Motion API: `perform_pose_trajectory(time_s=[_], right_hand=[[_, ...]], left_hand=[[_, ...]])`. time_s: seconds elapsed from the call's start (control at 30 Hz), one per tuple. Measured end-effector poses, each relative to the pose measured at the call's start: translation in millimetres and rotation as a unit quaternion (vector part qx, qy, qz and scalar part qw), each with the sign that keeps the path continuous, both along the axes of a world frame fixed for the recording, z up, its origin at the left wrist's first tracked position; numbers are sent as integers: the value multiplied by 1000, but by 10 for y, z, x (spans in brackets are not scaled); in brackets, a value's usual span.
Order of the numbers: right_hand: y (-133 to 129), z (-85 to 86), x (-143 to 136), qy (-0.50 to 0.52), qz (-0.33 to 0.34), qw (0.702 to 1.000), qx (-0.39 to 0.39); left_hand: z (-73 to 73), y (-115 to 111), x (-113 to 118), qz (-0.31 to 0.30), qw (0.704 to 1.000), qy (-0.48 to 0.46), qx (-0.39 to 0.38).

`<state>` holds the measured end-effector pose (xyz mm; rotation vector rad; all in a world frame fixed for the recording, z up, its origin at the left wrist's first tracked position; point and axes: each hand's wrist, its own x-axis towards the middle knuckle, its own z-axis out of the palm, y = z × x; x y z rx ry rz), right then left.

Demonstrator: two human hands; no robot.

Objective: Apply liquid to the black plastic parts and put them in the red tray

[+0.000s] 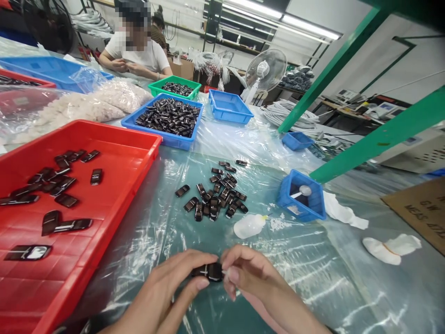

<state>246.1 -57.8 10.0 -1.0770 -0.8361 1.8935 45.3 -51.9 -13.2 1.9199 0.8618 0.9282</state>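
Note:
A small glossy black car-shaped piece [212,272] is pinched between the thumb and fingers of my left hand [174,283]. At its right end, my right hand [252,278] has thumb and forefinger pressed together on a tiny whitish part [224,272], mostly hidden by the fingertips. Beyond my hands lies a loose pile of similar black pieces [217,197] on the plastic-covered table [299,287]. A white squeeze bottle [248,226] with a yellowish tip rests on its side, beside several tiny white bits [280,223].
At left, a red tray [114,218] holds more black pieces. Behind it, a blue tray [184,143] and a green tray [156,90] are filled with them. A small blue bin [301,211] stands right, near white cloth pieces [392,248]. Another person [139,55] sits across.

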Motion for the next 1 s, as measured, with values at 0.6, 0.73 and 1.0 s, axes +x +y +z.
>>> perform_pose_trajectory(time_s=[0.6,0.73,1.0], right_hand=[[8,-86,-22,71,39,996,-40],[-7,-95,-43,77,62,995,-28],[-51,62,106,10,29,1000,-4]], left_hand=[[111,22,42,-4,983,52,175],[285,-7,-125,122,902,175,374],[252,155,-223,330,724,433,423]])
